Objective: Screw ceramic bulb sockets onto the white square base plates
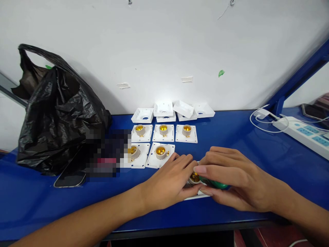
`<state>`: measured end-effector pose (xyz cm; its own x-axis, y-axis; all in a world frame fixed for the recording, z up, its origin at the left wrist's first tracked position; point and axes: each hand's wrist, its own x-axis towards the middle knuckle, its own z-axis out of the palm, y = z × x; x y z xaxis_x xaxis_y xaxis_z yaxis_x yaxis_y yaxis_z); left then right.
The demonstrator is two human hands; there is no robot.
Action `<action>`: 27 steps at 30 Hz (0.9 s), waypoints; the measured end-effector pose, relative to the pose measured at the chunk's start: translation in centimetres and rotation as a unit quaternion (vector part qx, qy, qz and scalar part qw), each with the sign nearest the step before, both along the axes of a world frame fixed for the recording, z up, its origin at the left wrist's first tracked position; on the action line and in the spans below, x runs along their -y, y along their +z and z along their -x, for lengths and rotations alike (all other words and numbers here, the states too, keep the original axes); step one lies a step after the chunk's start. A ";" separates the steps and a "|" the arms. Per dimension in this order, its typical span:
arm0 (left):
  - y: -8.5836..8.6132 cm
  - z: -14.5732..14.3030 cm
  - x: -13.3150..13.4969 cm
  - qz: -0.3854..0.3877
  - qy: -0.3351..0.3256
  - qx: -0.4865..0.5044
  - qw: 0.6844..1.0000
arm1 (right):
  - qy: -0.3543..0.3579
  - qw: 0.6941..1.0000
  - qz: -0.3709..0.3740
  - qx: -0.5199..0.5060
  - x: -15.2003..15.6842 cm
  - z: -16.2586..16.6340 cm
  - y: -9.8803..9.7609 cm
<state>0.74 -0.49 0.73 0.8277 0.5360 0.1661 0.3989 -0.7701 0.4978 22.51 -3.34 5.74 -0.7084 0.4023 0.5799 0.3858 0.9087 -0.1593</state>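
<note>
My left hand [174,181] is closed around the near side of a lamp holder [194,177], a round socket with a brass-coloured inside on a square white base. The base lies on the blue table, mostly covered by both hands. My right hand [231,178] curls around a green-handled screwdriver [218,184], whose shaft and tip are hidden by the fingers. Its thumb and fingertips meet my left fingers at the socket. Behind my left hand stands another lamp holder [160,152], socket facing up, with a further lamp holder [186,132] farther back.
White square covers [164,109] are stacked along the wall. On the left a black plastic bag [61,116] leans beside a phone [70,176] and a blurred-out patch. A power strip [303,132] with white cables lies at the right, near a blue frame post [280,104].
</note>
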 end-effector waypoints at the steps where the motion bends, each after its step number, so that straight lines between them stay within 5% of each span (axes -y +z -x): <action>1: 0.0 0.0 0.0 -0.001 0.000 -0.001 1.000 | 0.001 1.000 0.001 0.000 0.0 0.0 0.0; 27: 0.3 0.1 0.2 0.014 -0.001 -0.012 1.000 | -0.006 1.000 0.009 0.028 0.2 -0.1 -0.4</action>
